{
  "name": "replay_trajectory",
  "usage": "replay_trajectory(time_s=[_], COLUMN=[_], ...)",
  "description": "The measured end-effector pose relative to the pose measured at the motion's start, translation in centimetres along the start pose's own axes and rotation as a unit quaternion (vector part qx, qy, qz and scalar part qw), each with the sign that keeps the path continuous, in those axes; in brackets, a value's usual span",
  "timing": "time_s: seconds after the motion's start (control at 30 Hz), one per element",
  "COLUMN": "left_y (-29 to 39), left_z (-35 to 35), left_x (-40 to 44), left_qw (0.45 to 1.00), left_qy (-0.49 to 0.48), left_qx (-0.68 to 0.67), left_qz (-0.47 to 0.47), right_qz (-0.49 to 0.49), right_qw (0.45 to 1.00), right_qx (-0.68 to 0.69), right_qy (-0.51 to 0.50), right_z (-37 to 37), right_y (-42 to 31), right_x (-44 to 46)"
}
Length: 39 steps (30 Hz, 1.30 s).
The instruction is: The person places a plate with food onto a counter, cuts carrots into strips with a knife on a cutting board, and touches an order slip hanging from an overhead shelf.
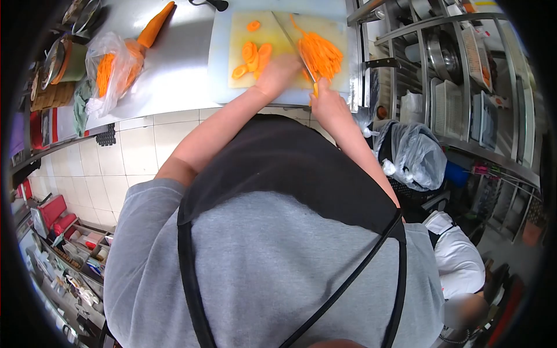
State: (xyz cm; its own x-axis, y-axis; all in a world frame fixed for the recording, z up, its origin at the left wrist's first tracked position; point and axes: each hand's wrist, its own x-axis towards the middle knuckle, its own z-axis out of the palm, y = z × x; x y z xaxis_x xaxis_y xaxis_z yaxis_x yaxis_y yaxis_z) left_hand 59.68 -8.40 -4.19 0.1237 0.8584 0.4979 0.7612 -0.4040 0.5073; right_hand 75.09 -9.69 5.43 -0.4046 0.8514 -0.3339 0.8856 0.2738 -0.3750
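Note:
My right hand is closed round the yellow-orange handle of a kitchen knife, whose long blade points up and to the left across the cutting board. Close against the blade's left side is my left hand, its fingers smeared by motion; what lies under them is hidden. Carrot slices are scattered to the left of that hand, with a single carrot slice higher up. To the right of the blade lies a heap of shredded carrot.
A whole carrot rests on the steel counter beside a plastic bag holding orange shreds. Another knife, black-handled, lies right of the board. Metal racks stand at the right. Another person in white is at lower right.

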Motion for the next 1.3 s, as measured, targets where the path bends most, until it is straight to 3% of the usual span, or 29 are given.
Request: replay_trajectory(time_s=[0.13, 0.23, 0.33, 0.67, 0.87, 0.97, 1.03, 1.17, 1.23, 1.3], left_y=[0.6, 0.8, 0.7, 0.7, 0.7, 0.0, 0.1, 2.3, 4.1, 4.1], left_z=[-0.6, -0.9, -1.0, -0.9, -0.6, -0.7, -2.2, -4.4, -4.5, -3.2], left_x=[0.1, 0.4, 0.5, 0.2, 2.0, 2.7, 2.1, 0.6, 0.7, 0.7], left_qw=[1.000, 1.000, 1.000, 1.000, 1.000, 0.999, 0.996, 0.999, 0.957, 0.937], left_qy=[0.010, -0.002, -0.009, -0.003, -0.016, -0.014, 0.058, -0.044, -0.183, -0.211], left_qx=[-0.004, 0.002, 0.001, 0.001, 0.006, -0.023, -0.053, 0.009, 0.086, 0.096], left_qz=[-0.009, -0.015, -0.014, -0.005, 0.013, -0.044, -0.043, 0.030, 0.206, 0.260], right_qz=[0.013, -0.038, -0.004, -0.025, -0.049, -0.046, -0.050, -0.083, -0.084, -0.091], right_qw=[1.000, 0.998, 1.000, 0.998, 0.997, 0.997, 0.996, 0.988, 0.986, 0.982], right_qx=[-0.005, 0.024, 0.020, 0.034, -0.020, -0.026, -0.016, 0.002, 0.015, 0.022], right_qy=[-0.002, 0.036, -0.011, 0.046, 0.052, 0.057, 0.066, 0.128, 0.145, 0.166], right_z=[1.4, 2.0, 1.3, 3.2, 0.8, -1.7, -2.9, -3.7, -3.7, -3.6], right_y=[0.6, 1.0, 0.3, 1.6, 2.2, 2.2, 2.3, 3.4, 3.8, 4.4], right_x=[0.7, 2.6, 3.4, 3.1, 5.3, 4.9, 4.4, 3.9, 4.0, 4.1])
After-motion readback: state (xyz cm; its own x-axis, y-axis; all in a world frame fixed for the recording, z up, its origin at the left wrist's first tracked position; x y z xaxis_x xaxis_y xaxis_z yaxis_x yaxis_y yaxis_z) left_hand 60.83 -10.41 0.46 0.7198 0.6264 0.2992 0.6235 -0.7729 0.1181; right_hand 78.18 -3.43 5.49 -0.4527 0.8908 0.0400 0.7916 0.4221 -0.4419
